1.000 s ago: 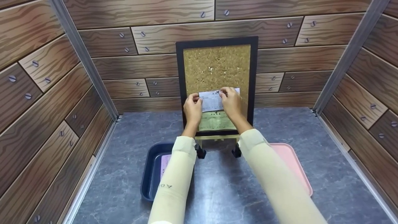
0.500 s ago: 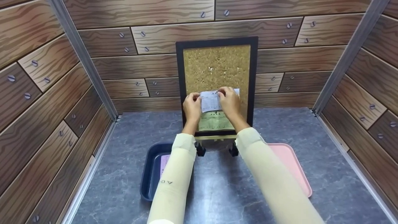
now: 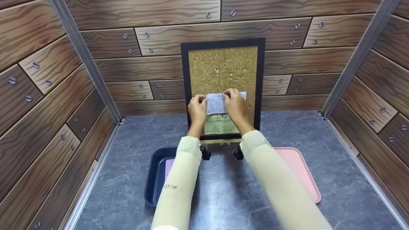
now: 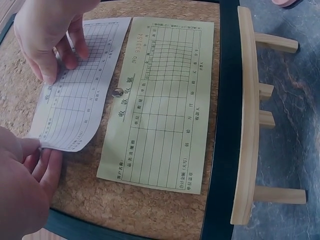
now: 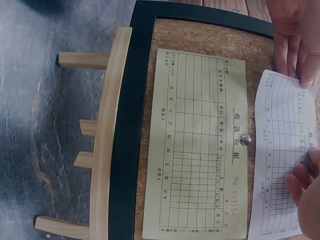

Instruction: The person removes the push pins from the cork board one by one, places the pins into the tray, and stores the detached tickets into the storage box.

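Note:
A white receipt slip (image 3: pixel 215 105) lies against the framed corkboard (image 3: pixel 207 64), above a green receipt slip (image 4: pixel 160 110) fixed by a round silver thumbtack (image 5: pixel 245 140). My left hand (image 3: pixel 197 110) pinches the white slip's left edge between thumb and fingers; that edge bends slightly off the cork in the left wrist view. At the slip's top middle, over its printed heading, my right hand (image 3: pixel 235 107) has thumb and forefinger together. They seem to pinch a small thumbtack, mostly hidden by the fingertips. The other right fingers curl over the slip.
The board leans on a wooden easel (image 4: pixel 245 125) standing on the grey marbled table (image 3: pixel 223 191). A navy tray (image 3: pixel 148 188) with a purple slip (image 3: pixel 168 167) sits left, partly under my left sleeve. A pink tray (image 3: pixel 300 166) lies right, partly behind my right sleeve. Wood-patterned walls surround the table.
My right hand has shifted slightly left along the white slip's top, its fingertips staying at the heading. The slip's left edge has moved a little right; my left hand keeps its pinch.

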`<state>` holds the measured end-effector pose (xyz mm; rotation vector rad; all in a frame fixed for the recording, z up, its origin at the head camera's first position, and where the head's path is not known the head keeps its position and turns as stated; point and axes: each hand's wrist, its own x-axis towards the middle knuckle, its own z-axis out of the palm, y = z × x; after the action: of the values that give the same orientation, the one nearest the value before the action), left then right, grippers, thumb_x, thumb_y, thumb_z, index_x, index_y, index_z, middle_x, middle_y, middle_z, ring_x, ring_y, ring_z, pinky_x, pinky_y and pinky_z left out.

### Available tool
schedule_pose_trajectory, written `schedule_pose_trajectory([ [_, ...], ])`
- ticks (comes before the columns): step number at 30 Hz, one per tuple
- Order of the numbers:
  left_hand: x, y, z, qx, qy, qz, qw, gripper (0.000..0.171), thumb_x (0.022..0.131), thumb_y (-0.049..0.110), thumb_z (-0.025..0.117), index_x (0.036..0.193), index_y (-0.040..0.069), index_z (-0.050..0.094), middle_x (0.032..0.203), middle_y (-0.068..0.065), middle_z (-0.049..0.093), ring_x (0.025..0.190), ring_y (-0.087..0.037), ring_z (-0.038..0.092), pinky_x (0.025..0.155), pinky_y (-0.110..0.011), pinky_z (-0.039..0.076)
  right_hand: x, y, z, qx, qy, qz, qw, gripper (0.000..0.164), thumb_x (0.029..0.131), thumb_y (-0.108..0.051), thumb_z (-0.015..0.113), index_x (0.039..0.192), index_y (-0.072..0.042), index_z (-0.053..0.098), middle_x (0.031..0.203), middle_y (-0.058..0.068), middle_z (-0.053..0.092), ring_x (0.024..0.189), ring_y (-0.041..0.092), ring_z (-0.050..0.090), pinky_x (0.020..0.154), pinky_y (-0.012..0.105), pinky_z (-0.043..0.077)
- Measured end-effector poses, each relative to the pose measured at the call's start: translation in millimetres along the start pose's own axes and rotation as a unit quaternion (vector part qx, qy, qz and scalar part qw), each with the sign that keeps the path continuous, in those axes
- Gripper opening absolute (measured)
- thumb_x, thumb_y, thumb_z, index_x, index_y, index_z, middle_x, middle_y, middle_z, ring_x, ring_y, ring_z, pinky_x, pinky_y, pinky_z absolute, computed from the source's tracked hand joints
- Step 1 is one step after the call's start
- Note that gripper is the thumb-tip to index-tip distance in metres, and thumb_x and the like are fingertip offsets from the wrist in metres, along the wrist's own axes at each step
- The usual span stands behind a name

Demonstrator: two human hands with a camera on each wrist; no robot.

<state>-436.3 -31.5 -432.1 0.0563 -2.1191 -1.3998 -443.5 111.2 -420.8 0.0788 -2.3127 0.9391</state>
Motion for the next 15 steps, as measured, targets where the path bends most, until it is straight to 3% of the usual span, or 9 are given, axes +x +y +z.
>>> schedule_pose_trajectory([
  [15, -1.7, -0.3, -0.2, -0.008, 0.004, -0.002, 1.0, 0.01, 0.089, 0.005, 0.069, 0.097, 0.004, 0.075, 0.094, -0.01, 0.072, 0.09, -0.025, 0.066, 0.085, -0.036, 0.051, -0.8, -0.7, 4.2, -0.012, 0.014, 0.006, 1.0, 0.013, 0.094, -0.022, 0.07, 0.099, -0.01, 0.072, 0.1, 0.007, 0.071, 0.094, 0.031, 0.068, 0.081, 0.049, 0.051],
])
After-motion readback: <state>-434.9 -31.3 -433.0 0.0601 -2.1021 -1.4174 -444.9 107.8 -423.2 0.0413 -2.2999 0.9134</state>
